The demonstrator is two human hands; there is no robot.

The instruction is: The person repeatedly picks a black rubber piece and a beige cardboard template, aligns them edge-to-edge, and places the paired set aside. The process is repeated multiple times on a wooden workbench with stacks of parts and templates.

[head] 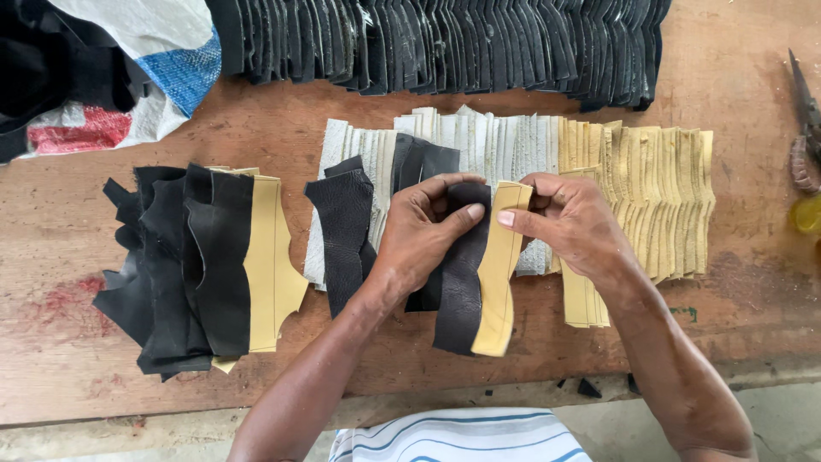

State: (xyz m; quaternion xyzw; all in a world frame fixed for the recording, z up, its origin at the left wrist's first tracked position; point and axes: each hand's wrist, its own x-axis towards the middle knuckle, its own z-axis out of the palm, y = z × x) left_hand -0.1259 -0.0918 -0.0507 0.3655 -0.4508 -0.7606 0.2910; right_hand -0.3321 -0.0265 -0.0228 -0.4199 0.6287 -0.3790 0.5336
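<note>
Head view: left hand [425, 233] pinches black leather piece [460, 291]. Right hand [571, 221] pinches tan piece [499, 282] beside it, over desk [359, 359].

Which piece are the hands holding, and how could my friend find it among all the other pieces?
Start at the long fanned row of white and tan pieces across the wooden table. In front of it, the left hand and right hand pinch one curvy strip. Unlike its neighbours, it is lifted up, black leather beside a tan lining.

workshop | worn wooden bench [753, 282] | stacked cut leather pieces [445, 43] | scissors [806, 120]
</note>
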